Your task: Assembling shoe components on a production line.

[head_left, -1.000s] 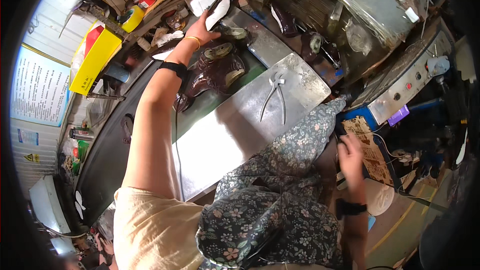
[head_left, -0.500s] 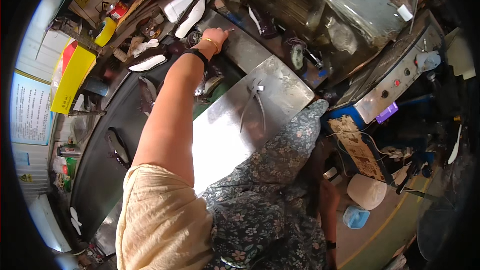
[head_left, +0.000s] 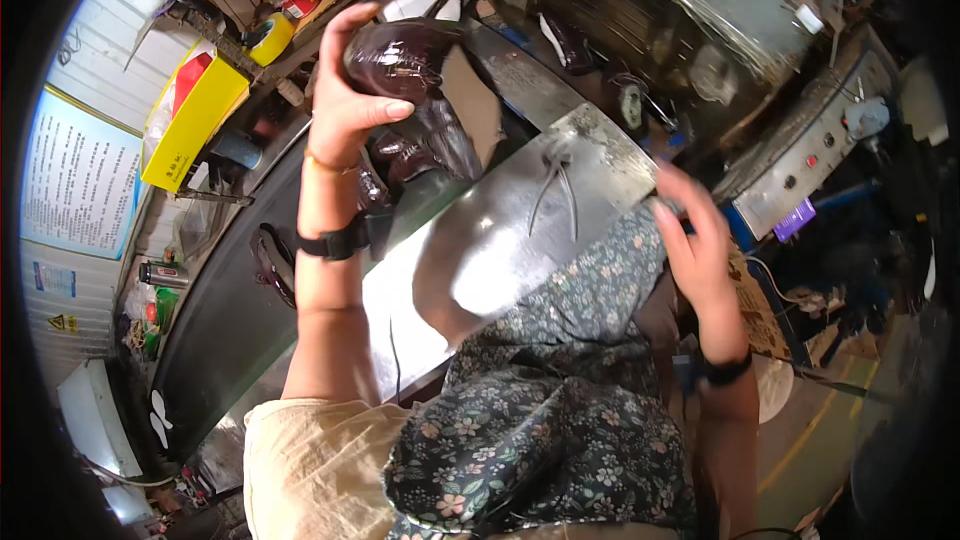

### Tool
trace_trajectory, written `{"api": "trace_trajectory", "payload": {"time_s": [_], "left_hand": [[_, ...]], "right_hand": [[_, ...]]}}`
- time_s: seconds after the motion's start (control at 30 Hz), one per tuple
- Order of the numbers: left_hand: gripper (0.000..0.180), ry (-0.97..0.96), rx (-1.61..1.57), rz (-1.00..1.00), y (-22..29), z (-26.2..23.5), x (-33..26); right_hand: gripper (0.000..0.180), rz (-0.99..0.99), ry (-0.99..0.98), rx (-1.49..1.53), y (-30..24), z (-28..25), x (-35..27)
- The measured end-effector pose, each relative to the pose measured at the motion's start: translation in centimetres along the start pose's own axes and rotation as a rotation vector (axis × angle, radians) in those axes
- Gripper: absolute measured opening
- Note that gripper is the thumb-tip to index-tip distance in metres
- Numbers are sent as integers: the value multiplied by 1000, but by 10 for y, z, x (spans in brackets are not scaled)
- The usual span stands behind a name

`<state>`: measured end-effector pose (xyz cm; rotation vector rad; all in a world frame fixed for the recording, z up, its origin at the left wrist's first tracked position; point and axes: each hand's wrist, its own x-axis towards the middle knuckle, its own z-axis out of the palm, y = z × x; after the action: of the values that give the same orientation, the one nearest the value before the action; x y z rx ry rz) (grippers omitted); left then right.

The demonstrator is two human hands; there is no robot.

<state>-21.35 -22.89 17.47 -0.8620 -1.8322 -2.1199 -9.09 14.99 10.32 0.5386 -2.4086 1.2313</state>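
Note:
My left hand (head_left: 345,100) is closed around a glossy dark burgundy shoe upper (head_left: 400,55), raised over the far end of the metal bench. Its toe is toward my fingers and a beige sole side (head_left: 472,105) faces right. My right hand (head_left: 695,245) holds nothing; thumb and fingers are apart beside the bench's right edge, near my floral apron (head_left: 590,285). Grey pincers (head_left: 557,190) lie on the shiny metal bench top (head_left: 605,145) between my hands. Just below the held upper, another dark glossy shoe (head_left: 405,155) shows in part.
A black conveyor belt (head_left: 235,300) curves along the left with another dark shoe (head_left: 272,260) on it. More shoe pieces (head_left: 568,45) lie beyond the bench, before a plastic-covered machine (head_left: 680,0). A control panel (head_left: 815,155) stands at right; a yellow box (head_left: 190,130) is at left.
My left hand has come back from the far ledge and now grips the dark shoe upper. My right hand has risen from low at my side to the bench's edge.

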Motion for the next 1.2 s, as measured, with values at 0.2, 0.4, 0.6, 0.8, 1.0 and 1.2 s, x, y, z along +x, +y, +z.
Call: {"api": "trace_trajectory", "payload": {"time_s": [0.2,0.4,0.6,0.8,1.0,1.2], "left_hand": [[57,-18,-714,-424,-61,152,-58],[47,-5,-764,-1083,-127,254,-134],[31,-298,-742,-1028,-135,262,-129],[35,54,-298,-656,-134,277,-137],[51,-188,150,-530,-129,245,-150],[47,-265,-203,-796,-116,223,-151]], "right_hand": [[53,-378,-135,-121,-82,13,63],[22,-120,19,-462,-2,20,-59],[22,45,-135,-355,-16,-19,-52],[35,357,-68,82,29,0,-76],[32,736,149,329,12,53,-206],[28,851,10,745,32,22,-195]]}}
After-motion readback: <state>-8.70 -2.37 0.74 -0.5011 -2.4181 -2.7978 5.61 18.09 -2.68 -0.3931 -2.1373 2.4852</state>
